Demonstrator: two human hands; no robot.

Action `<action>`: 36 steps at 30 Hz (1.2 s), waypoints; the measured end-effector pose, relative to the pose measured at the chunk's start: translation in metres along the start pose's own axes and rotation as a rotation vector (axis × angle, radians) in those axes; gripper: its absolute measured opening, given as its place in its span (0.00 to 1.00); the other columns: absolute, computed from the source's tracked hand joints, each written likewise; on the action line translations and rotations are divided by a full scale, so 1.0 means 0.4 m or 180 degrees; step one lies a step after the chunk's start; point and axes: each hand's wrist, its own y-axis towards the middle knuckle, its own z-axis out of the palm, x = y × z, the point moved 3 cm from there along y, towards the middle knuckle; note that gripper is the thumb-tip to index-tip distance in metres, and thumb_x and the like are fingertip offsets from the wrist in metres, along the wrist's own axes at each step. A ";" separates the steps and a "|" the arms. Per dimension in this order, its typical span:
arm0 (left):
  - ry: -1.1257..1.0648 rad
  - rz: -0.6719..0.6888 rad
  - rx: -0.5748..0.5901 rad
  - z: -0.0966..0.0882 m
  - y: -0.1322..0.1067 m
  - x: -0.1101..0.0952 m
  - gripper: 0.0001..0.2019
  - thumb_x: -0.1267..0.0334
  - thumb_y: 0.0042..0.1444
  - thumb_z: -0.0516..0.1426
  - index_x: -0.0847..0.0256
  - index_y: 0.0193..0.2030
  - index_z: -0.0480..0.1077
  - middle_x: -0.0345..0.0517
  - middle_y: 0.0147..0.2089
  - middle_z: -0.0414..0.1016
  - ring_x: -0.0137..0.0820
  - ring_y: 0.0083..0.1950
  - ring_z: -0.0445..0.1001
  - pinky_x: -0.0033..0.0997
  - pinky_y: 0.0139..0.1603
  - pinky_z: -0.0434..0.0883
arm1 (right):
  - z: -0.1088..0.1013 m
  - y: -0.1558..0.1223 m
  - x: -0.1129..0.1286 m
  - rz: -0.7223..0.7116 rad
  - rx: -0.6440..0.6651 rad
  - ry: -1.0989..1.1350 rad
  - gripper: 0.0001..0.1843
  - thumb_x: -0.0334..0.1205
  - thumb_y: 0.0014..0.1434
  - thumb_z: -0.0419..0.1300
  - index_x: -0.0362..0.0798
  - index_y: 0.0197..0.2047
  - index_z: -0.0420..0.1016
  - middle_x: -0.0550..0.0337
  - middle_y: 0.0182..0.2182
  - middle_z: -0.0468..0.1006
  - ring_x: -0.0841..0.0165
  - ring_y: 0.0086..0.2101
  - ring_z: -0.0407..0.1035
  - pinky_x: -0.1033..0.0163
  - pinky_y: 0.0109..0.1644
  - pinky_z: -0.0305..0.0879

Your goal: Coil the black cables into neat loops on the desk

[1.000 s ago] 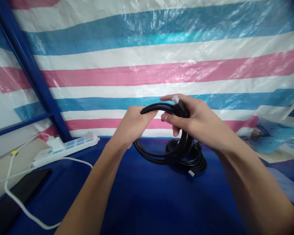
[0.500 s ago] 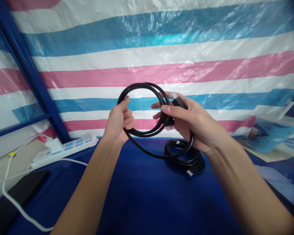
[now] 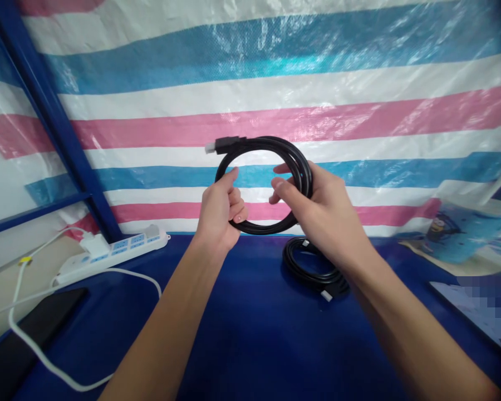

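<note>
A black HDMI-type cable (image 3: 271, 146) is wound into a round coil and held up above the blue table. One of its plugs (image 3: 226, 145), tipped with a pale cap, sticks out at the upper left of the loop. My left hand (image 3: 222, 209) is closed around the coil's lower left side, thumb pointing up. On the right side, my right hand (image 3: 317, 203) wraps around the strands, with thumb and fingers reaching inside the loop. Below it, a second coiled black cable (image 3: 294, 266) lies on the table, partly covered by my right hand and wrist.
At left are a white power strip (image 3: 125, 249) with a plugged-in charger (image 3: 95, 245), a white cord (image 3: 37, 356) and a black flat object (image 3: 37, 328). A blue patterned container (image 3: 459, 231) stands at right. Behind hangs a striped plastic sheet (image 3: 250, 100).
The loose hanging strand has been gathered into the coil. A plug formerly by my right hand now shows at the coil's upper left. My left hand has shifted slightly right.
</note>
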 end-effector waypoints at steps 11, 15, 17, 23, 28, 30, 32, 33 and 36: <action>0.0734 0.0317 0.1322 0.022 -0.023 -0.013 0.16 0.60 0.55 0.57 0.62 0.20 0.58 0.33 0.19 0.59 0.16 0.12 0.53 0.20 0.13 0.58 | -0.041 0.022 -0.037 0.0478 0.0266 0.0517 0.06 0.38 0.59 0.56 0.46 0.35 0.73 0.70 0.09 0.58 0.75 0.11 0.54 0.68 0.15 0.51; 0.0550 0.0452 0.1275 0.022 -0.022 -0.005 0.08 0.68 0.53 0.58 0.58 0.37 0.63 0.31 0.27 0.64 0.11 0.13 0.48 0.15 0.12 0.44 | -0.049 0.027 -0.044 0.0476 0.0737 -0.0643 0.12 0.40 0.61 0.55 0.43 0.31 0.75 0.64 0.10 0.64 0.74 0.12 0.59 0.69 0.15 0.52; 0.0458 0.0492 0.1310 0.023 -0.023 -0.008 0.14 0.70 0.51 0.58 0.55 0.43 0.61 0.28 0.24 0.60 0.12 0.13 0.46 0.15 0.12 0.44 | -0.047 0.031 -0.049 0.0243 0.0676 -0.0807 0.12 0.35 0.61 0.53 0.43 0.45 0.74 0.63 0.16 0.71 0.74 0.12 0.63 0.68 0.16 0.57; 0.0374 0.0181 0.1930 0.024 -0.038 -0.050 0.17 0.56 0.60 0.44 0.57 0.53 0.59 0.40 0.28 0.70 0.19 0.12 0.56 0.19 0.11 0.53 | -0.046 0.027 -0.038 -0.1135 0.0144 -0.1360 0.29 0.27 0.60 0.51 0.50 0.64 0.59 0.59 0.35 0.79 0.68 0.29 0.74 0.64 0.34 0.67; 0.1853 -0.0257 0.1978 0.014 -0.053 -0.046 0.19 0.54 0.56 0.56 0.53 0.53 0.62 0.36 0.24 0.68 0.20 0.15 0.62 0.17 0.13 0.56 | -0.025 0.010 -0.030 -0.1549 0.0933 -0.2044 0.27 0.22 0.57 0.48 0.49 0.57 0.68 0.55 0.39 0.81 0.60 0.35 0.75 0.61 0.35 0.64; 0.2300 -0.0385 0.1987 0.013 -0.060 -0.038 0.22 0.62 0.52 0.60 0.53 0.54 0.62 0.34 0.20 0.67 0.22 0.17 0.64 0.17 0.16 0.60 | -0.015 0.007 -0.031 -0.1490 0.1191 -0.2214 0.23 0.22 0.55 0.49 0.46 0.50 0.73 0.52 0.38 0.81 0.59 0.34 0.75 0.61 0.34 0.62; 0.2524 -0.0440 0.2043 0.017 -0.065 -0.033 0.23 0.66 0.52 0.58 0.55 0.55 0.62 0.34 0.17 0.66 0.25 0.18 0.67 0.19 0.19 0.64 | -0.011 0.008 -0.031 -0.1320 0.1340 -0.2183 0.19 0.22 0.53 0.50 0.44 0.43 0.76 0.52 0.37 0.81 0.61 0.32 0.74 0.62 0.33 0.61; 0.2573 -0.0395 0.2020 0.019 -0.066 -0.033 0.23 0.67 0.52 0.57 0.55 0.55 0.62 0.34 0.16 0.65 0.26 0.18 0.67 0.21 0.19 0.65 | -0.011 0.009 -0.029 -0.1217 0.1364 -0.2045 0.18 0.22 0.53 0.50 0.44 0.42 0.76 0.54 0.36 0.81 0.64 0.31 0.74 0.63 0.33 0.60; 0.2618 -0.0055 0.1725 0.029 -0.061 -0.041 0.22 0.68 0.49 0.58 0.54 0.52 0.65 0.31 0.15 0.62 0.22 0.14 0.61 0.20 0.16 0.60 | -0.020 0.016 -0.022 -0.0849 0.1319 -0.1408 0.15 0.25 0.54 0.52 0.46 0.39 0.77 0.61 0.29 0.79 0.71 0.26 0.69 0.67 0.29 0.58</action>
